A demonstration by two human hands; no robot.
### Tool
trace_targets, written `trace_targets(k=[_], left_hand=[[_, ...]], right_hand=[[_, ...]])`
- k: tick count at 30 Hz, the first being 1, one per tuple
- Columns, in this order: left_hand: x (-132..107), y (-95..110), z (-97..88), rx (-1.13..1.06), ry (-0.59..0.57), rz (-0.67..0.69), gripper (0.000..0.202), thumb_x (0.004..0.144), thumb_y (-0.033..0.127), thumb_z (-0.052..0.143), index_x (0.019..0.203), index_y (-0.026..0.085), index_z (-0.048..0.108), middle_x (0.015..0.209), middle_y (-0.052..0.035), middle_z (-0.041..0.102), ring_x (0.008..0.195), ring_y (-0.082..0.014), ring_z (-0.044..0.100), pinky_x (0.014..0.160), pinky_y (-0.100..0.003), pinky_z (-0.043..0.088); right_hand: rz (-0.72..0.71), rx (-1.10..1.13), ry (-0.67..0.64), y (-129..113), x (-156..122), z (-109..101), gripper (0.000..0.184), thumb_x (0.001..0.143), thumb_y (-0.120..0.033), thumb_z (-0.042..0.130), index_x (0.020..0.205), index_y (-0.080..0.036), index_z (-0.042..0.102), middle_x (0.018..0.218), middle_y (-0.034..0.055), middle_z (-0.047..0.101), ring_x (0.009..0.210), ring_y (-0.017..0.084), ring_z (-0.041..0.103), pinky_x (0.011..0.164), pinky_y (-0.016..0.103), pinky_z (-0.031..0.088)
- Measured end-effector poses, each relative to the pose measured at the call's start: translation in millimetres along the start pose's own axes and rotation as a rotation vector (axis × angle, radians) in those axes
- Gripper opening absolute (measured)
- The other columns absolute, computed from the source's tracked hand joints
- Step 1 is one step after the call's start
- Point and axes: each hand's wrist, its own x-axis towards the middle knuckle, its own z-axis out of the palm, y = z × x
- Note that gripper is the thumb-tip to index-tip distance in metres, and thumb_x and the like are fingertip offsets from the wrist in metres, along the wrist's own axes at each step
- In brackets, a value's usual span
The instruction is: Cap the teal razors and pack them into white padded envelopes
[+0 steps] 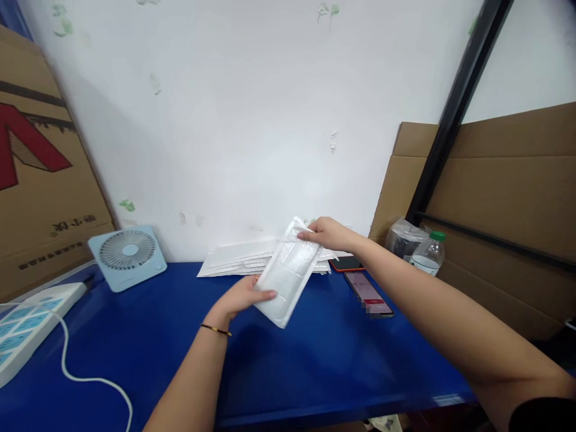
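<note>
A white bubble mailer (288, 273) is held tilted above the blue table (315, 360), between both my hands. My left hand (243, 297) grips its lower left edge, thumb on top, a thin bracelet on the wrist. My right hand (326, 234) pinches its upper end. Just behind lies a flat stack of more white mailers (234, 258) against the wall.
Two phones lie right of the stack, one dark (346, 264), one with a lit screen (369, 294). A water bottle (427, 255) and a clear bag stand by cardboard at right. A small blue fan (127, 255), a white power strip (27, 321) with its cord, and a cardboard box (40, 180) sit at left.
</note>
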Motion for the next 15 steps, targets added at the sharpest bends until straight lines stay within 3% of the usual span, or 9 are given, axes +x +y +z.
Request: trace_targets(k=[2, 4, 6, 7, 9, 11, 12, 15], left_hand=[[2, -3, -32.0, -0.169, 0.218, 0.005, 0.045, 0.062, 0.026, 0.074, 0.103, 0.014, 0.060, 0.095, -0.0094, 0.067, 0.085, -0.0220, 0.062, 0.075, -0.032, 0.051], [8, -5, -63.0, -0.369, 0.538, 0.058, 0.041, 0.064, 0.022, 0.073, 0.101, 0.015, 0.058, 0.090, -0.0077, 0.066, 0.077, -0.0187, 0.063, 0.069, -0.031, 0.053], [16, -4, -87.6, -0.559, 0.817, 0.133, 0.030, 0.068, 0.015, 0.067, 0.097, 0.016, 0.056, 0.084, -0.0050, 0.065, 0.073, -0.0149, 0.063, 0.068, -0.029, 0.053], [20, -3, -96.5, -0.643, 0.898, 0.197, 0.026, 0.071, 0.013, 0.063, 0.096, 0.015, 0.055, 0.084, -0.0045, 0.065, 0.074, -0.0135, 0.063, 0.070, -0.027, 0.053], [27, -3, -107.4, -0.721, 0.946, 0.350, 0.025, 0.077, 0.014, 0.054, 0.101, 0.017, 0.053, 0.091, -0.0049, 0.063, 0.083, -0.0126, 0.062, 0.078, -0.027, 0.052], [32, -8, -111.2, -0.588, 0.946, 0.433, 0.036, 0.079, 0.020, 0.049, 0.115, 0.022, 0.047, 0.104, -0.0056, 0.060, 0.099, -0.0141, 0.058, 0.088, -0.029, 0.047], [34, -13, -111.4, -0.430, 0.961, 0.404, 0.044, 0.079, 0.024, 0.049, 0.122, 0.025, 0.042, 0.112, -0.0059, 0.056, 0.107, -0.0162, 0.054, 0.093, -0.032, 0.043], [37, -37, -108.8, 0.208, 1.004, 0.103, 0.067, 0.070, 0.035, 0.061, 0.132, 0.023, 0.037, 0.130, -0.0113, 0.041, 0.123, -0.0271, 0.037, 0.102, -0.040, 0.031]], right_hand=[[0.194, 0.269, 0.016, 17, 11, 18, 0.042, 0.080, -0.050, 0.049, 0.056, -0.016, 0.044, 0.044, -0.0032, 0.038, 0.038, 0.008, 0.038, 0.037, 0.021, 0.025], [0.330, 0.477, -0.016, 29, 25, 44, 0.039, 0.083, -0.048, 0.045, 0.064, -0.015, 0.047, 0.045, -0.0013, 0.044, 0.036, 0.009, 0.042, 0.034, 0.020, 0.026], [0.415, 0.556, -0.058, 32, 43, 72, 0.037, 0.087, -0.045, 0.040, 0.072, -0.013, 0.050, 0.051, 0.0034, 0.053, 0.038, 0.011, 0.049, 0.034, 0.020, 0.031], [0.432, 0.545, -0.052, 31, 54, 85, 0.038, 0.088, -0.045, 0.037, 0.075, -0.012, 0.051, 0.054, 0.0054, 0.056, 0.040, 0.012, 0.052, 0.035, 0.020, 0.033], [0.455, 0.484, -0.022, 26, 80, 104, 0.041, 0.090, -0.046, 0.032, 0.080, -0.011, 0.051, 0.059, 0.0077, 0.060, 0.044, 0.013, 0.056, 0.039, 0.021, 0.037], [0.481, 0.373, 0.011, 22, 104, 114, 0.046, 0.089, -0.049, 0.031, 0.081, -0.010, 0.054, 0.062, 0.0104, 0.063, 0.053, 0.016, 0.061, 0.047, 0.024, 0.043], [0.498, 0.304, 0.033, 23, 113, 115, 0.048, 0.088, -0.052, 0.032, 0.081, -0.010, 0.055, 0.067, 0.0125, 0.064, 0.061, 0.019, 0.063, 0.054, 0.026, 0.045], [0.540, 0.095, 0.102, 36, 125, 106, 0.051, 0.084, -0.056, 0.037, 0.086, -0.010, 0.060, 0.093, 0.0177, 0.064, 0.093, 0.027, 0.060, 0.076, 0.035, 0.044]])
